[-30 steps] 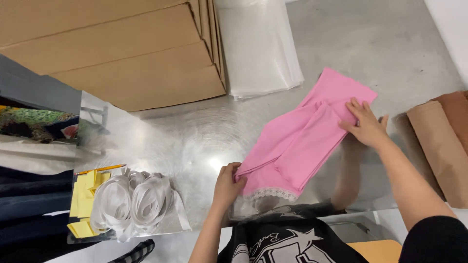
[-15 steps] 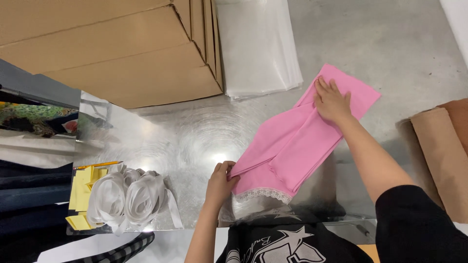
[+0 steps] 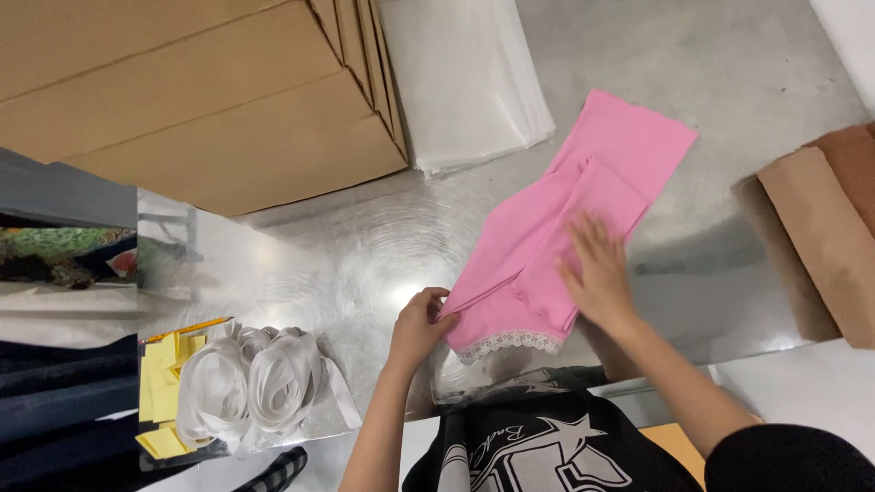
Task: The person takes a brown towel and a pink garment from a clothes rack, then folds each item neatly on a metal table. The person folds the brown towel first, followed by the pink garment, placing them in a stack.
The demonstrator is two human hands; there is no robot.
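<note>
Shiny brushed-metal table, bearing flattened brown cardboard boxes at far left, a stack of clear plastic bags behind, folded brown fabric at right; at centre lies the pink lace-hemmed garment, partly folded lengthwise; right hand lies flat, fingers spread, pressing the fold; left hand pinches the near hem corner shut; folding appears midway, smoothing the crease likely precedes another fold; white ribbon rolls and yellow tags lie well apart.
</note>
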